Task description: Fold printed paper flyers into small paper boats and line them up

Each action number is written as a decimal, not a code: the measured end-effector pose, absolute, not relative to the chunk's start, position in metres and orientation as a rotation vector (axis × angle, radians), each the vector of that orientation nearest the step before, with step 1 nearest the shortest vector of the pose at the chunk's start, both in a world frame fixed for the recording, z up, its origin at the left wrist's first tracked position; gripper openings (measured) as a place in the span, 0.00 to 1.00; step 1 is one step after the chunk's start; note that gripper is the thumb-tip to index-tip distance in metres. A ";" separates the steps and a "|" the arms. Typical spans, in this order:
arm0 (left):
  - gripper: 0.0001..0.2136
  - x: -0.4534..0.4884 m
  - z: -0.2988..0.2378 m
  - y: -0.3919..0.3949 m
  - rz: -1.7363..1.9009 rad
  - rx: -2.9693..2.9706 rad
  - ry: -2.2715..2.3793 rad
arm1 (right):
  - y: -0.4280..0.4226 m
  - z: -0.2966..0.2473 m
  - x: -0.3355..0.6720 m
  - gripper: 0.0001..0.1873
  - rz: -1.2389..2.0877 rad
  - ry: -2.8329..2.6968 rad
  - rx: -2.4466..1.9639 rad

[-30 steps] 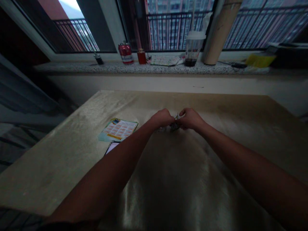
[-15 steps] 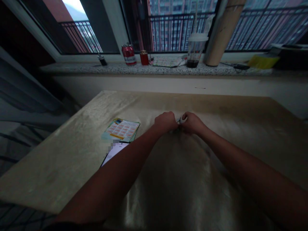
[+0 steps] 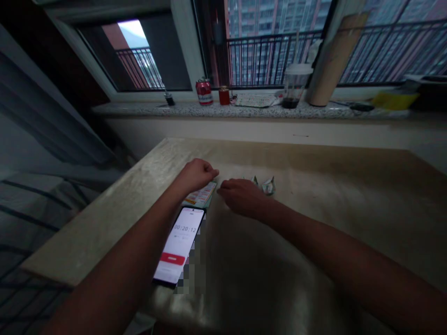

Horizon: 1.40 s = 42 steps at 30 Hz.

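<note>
My left hand point(image 3: 196, 174) rests with curled fingers on the far part of a printed leaflet point(image 3: 200, 196) lying on the tan table point(image 3: 335, 195). My right hand point(image 3: 241, 195) hovers low just right of the leaflet, its fingers bent together and pointing at the sheet's edge. Whether it grips the paper is hidden. Two small folded paper pieces point(image 3: 268, 185) stand on the table just beyond my right hand, free of both hands. A lit phone point(image 3: 179, 244) showing a timer lies under my left forearm.
A stone windowsill point(image 3: 244, 110) runs behind the table with a red can point(image 3: 204, 91), a small red jar point(image 3: 224, 95), a lidded plastic cup point(image 3: 294, 85), a cardboard tube point(image 3: 333, 56) and a yellow item point(image 3: 394, 99). The table's left edge drops off near the phone.
Both hands let go of the small folded paper, which now stands on the table, and moved left to the leaflet. The view swung left and the phone came into full sight.
</note>
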<state>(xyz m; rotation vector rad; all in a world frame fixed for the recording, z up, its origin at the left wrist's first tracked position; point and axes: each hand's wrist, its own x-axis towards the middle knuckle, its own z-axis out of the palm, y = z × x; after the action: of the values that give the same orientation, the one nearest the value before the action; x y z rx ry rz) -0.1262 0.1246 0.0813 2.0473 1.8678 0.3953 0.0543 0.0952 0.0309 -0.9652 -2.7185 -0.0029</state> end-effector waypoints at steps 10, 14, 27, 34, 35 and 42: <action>0.15 -0.167 0.061 0.112 0.451 1.974 1.971 | 0.137 -0.003 0.008 0.18 -0.256 -3.029 -0.544; 0.14 -0.165 0.061 0.111 0.480 1.978 1.949 | 0.134 -0.002 0.012 0.18 -0.181 -3.030 -0.593; 0.09 -0.106 0.109 0.064 0.839 2.186 1.776 | 0.059 0.041 0.114 0.13 0.771 -2.045 -1.263; 0.05 -0.035 0.081 0.029 0.788 2.507 1.151 | 0.003 0.013 0.207 0.15 1.389 -1.514 -1.398; 0.05 -0.026 0.071 0.025 0.658 2.557 1.077 | -0.002 0.007 0.215 0.16 1.431 -1.464 -1.410; 0.11 -0.003 0.013 0.006 0.166 2.657 0.885 | -0.018 -0.007 0.237 0.16 1.422 -1.244 -1.381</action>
<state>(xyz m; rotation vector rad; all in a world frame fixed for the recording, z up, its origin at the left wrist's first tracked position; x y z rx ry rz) -0.0032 0.0062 0.0128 2.6570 0.8851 0.1665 0.2370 -0.0183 -0.0074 -1.3809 -1.2442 1.4221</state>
